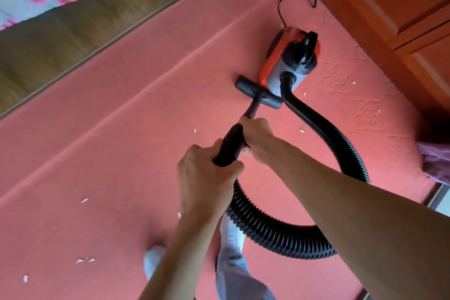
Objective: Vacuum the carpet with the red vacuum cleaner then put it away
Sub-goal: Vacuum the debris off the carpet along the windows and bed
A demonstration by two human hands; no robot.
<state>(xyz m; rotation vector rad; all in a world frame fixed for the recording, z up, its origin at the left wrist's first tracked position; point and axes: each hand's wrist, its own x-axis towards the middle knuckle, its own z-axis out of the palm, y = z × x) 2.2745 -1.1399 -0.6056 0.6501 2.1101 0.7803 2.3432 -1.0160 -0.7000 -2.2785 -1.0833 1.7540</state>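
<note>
nearest, below the hands, a pale trouser leg point(233, 263) and a white-socked foot point(153, 258) stand on the red carpet point(97, 153). the left hand point(207, 173) is clenched around the black ribbed hose point(280, 229), which loops away beneath it and out to the right. just beyond it, the right hand point(255, 136) grasps the same tube where it meets the wand point(253, 107). ahead of the right hand the wand ends in a t-shaped nozzle point(258, 91) on the carpet, right beside the red vacuum cleaner point(289, 61). white scraps point(84, 200) lie left of the left hand. farthest, a cord point(282, 7) trails from the cleaner past a wooden cabinet point(401, 7).
</note>
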